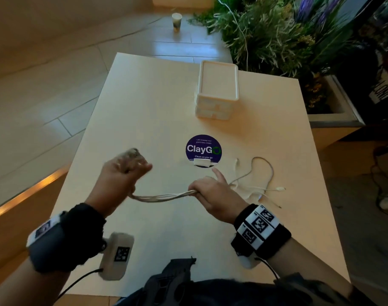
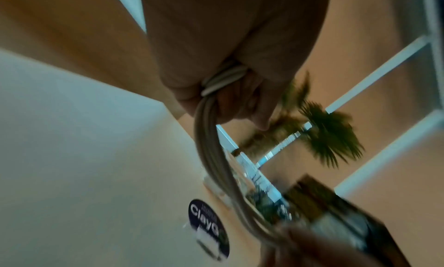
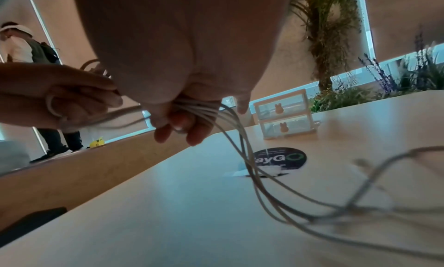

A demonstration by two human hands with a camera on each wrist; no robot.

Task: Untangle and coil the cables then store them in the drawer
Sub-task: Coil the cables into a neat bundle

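**Cables held between both hands above table; drawer unit shut**

A pale table (image 1: 144,111) is seen from above, flanked by a planter of greenery (image 1: 283,38) at its far right. A small white drawer unit (image 1: 217,89) stands on the far half of the table; two stacked drawers with rabbit-shaped pulls are shown closed in the right wrist view. A round purple sticker (image 1: 203,150) is fixed to the table just nearer than the unit.

The left hand (image 1: 122,173) is raised and fisted, its fingers clamped on a gathered bundle of the cables (image 1: 164,196). The right hand (image 1: 213,193) is closed around the same strands, index finger extended. Several pale strands are stretched in a shallow sag between the two hands, clear of the surface. The remaining lengths trail from the right hand and lie in loose, crossed loops on the table to the right, connectors visible at the ends. A paper cup (image 1: 177,21) stands on the floor beyond the table.
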